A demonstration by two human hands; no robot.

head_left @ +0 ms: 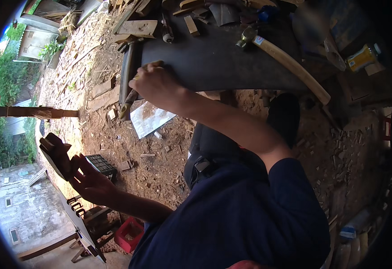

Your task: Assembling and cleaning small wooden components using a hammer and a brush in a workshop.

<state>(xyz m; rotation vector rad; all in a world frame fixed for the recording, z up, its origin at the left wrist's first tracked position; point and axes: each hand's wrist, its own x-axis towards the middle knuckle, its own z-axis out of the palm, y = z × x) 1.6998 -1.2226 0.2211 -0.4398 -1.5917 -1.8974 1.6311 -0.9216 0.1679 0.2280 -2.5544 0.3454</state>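
My left hand [90, 181] is raised off to the left, its fingers curled against a dark, irregular wooden piece [58, 154]. That piece is in shadow, so its exact shape is hard to read. My right hand [158, 87] is closed at the left corner of a dark-topped workbench [214, 65]. A brownish rod-like thing [128, 105] shows below the right fingers and sticks out past the bench edge. Whether the right hand grips this rod or something else is hidden by the hand.
A hammer [290, 65] with a pale wooden handle lies on the bench's right side. Wood offcuts [137, 28] and tools crowd its far edge. A yellow-labelled bottle [362, 58] stands at right. Below are a white sheet [149, 119], a black crate [101, 165] and a red crate [128, 235].
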